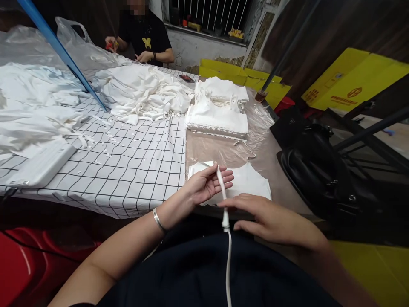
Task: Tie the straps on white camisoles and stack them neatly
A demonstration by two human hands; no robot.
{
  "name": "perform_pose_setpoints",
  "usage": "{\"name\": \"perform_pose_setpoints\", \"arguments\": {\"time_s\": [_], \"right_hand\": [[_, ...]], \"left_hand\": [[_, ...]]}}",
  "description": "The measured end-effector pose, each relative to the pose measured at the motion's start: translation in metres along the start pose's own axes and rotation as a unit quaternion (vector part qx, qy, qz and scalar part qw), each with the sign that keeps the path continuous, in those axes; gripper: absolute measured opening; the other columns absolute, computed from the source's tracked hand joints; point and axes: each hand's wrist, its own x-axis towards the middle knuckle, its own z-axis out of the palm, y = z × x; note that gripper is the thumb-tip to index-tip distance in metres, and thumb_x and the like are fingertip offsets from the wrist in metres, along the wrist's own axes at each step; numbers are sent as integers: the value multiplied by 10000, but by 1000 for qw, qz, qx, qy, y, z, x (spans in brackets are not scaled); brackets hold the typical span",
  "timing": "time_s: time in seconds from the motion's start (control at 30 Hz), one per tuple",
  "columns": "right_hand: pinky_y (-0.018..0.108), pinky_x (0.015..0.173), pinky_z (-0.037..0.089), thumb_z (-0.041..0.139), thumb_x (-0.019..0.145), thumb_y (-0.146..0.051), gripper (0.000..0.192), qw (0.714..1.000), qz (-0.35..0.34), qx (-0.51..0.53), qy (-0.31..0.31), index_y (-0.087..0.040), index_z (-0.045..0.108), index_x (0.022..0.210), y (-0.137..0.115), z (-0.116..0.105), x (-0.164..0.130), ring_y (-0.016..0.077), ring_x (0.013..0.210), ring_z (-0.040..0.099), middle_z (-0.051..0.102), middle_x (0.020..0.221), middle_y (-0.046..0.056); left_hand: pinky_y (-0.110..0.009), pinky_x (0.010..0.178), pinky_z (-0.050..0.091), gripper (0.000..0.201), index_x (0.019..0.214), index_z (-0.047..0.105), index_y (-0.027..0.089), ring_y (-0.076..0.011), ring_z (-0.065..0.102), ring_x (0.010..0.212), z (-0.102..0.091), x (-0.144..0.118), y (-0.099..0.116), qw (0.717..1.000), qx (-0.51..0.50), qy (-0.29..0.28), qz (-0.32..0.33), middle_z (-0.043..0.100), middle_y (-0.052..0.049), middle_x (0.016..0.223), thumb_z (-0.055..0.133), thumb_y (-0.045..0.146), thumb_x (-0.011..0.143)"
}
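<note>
- The left hand (207,186) is turned palm up, its thumb pinching the upper end of a narrow white band (221,182) against the index finger; the other fingers lie loosely spread behind it.
- The right hand (265,216) is palm down, its index fingertip over the lower part of the band and its thumb apart; whether the fingertips grip, press or merely pass over it, I cannot tell.
- The band runs between the two hands, close in front of the body, above the near table edge. A white cord (228,268) hangs below; whether they join is unclear.
- The band looks light, soft and limp, likely to fold or twist rather than break. A thumb-and-finger pinch at the very end seems enough, with a second light hold further down to keep it straight; smooth cloth could slide out of a slack pinch.
- Just beyond the hands, a flat white piece (252,183) lies on clear plastic sheeting (217,149), partly behind the fingers.
- Farther out sits a stack of white pieces (217,119), a thin white string (247,149) lying near its front edge.
- To the left, a checked cloth (153,160) bears a loose white heap (143,94) and a white box (41,166).
- To the right lies a black bag (322,170); across the table sits a co-worker (147,32).
</note>
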Motion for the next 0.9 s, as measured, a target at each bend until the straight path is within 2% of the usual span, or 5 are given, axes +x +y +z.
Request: {"name": "perform_pose_setpoints", "arguments": {"time_s": [0.23, 0.43, 0.6, 0.73, 0.9], "right_hand": [[324, 744, 449, 682, 799, -406, 188, 928, 64, 95, 355, -227, 627, 782, 51, 6, 22, 168, 738, 547, 603, 751, 5], [343, 845, 439, 758, 709, -485, 316, 941, 31, 233, 245, -195, 673, 800, 50, 23, 60, 198, 878, 600, 674, 823, 19], [308, 771, 447, 774, 724, -475, 342, 910, 81, 384, 136, -191, 588, 763, 53, 28, 57, 142, 718, 589, 645, 694, -4], [270, 699, 447, 771, 736, -485, 388, 876, 102, 453, 130, -208, 597, 944, 58, 28, 54, 119, 669, 567, 662, 730, 3], [238, 626, 424, 792, 717, -464, 371, 886, 123, 435, 99, -160, 710, 914, 63, 23, 58, 77, 610, 480, 592, 714, -7]], "left_hand": [[-354, 1000, 423, 142, 858, 714, 135, -199, 624, 1052, 7, -4, 0, 999, 26, 15, 19, 711, -84, 1042, 666, 268, 850], [-364, 1035, 347, 162, 848, 735, 182, -231, 531, 1188, 9, -2, 8, 984, 153, 81, 38, 699, -56, 1118, 723, 324, 773], [-358, 906, 481, 129, 857, 720, 182, -204, 620, 982, 3, 14, 38, 983, 151, 96, 30, 689, -75, 1116, 637, 281, 850], [-376, 814, 547, 130, 836, 696, 173, -179, 643, 802, 3, 27, 56, 986, 139, 83, 23, 693, -84, 1041, 605, 255, 878], [-369, 802, 576, 126, 820, 672, 145, -185, 672, 795, 10, 36, 58, 988, 122, 90, 17, 700, -107, 955, 594, 216, 888]]}}
